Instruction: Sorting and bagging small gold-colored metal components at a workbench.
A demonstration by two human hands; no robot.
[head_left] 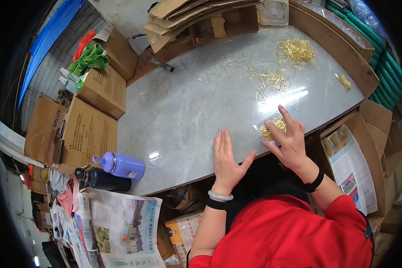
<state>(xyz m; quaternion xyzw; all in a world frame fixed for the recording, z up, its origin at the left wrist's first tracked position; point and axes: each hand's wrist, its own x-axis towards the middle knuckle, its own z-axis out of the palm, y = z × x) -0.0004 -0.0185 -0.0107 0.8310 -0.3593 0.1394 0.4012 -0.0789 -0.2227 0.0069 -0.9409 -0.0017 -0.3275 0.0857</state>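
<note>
My left hand (227,163) lies on the grey tabletop (178,116) near its front edge, fingers stretched out and thumb apart, holding nothing. To its right, my right hand (291,139) is spread over a small clump of short gold-coloured metal pins (269,133), which seems to lie in clear plastic. The fingertips are at or just above the clump; whether they press on it I cannot tell. Beyond the right hand, loose gold pins (274,81) are scattered over the table. A larger heap of the pins (298,50) lies farther back.
A small pin bundle (344,81) lies at the table's right. Cardboard edging (339,53) bounds that side. At the left stand a purple bottle (120,165), a black bottle (103,179) and cardboard boxes (88,134). An open box (366,165) with newspaper and pin bundles stands right of me.
</note>
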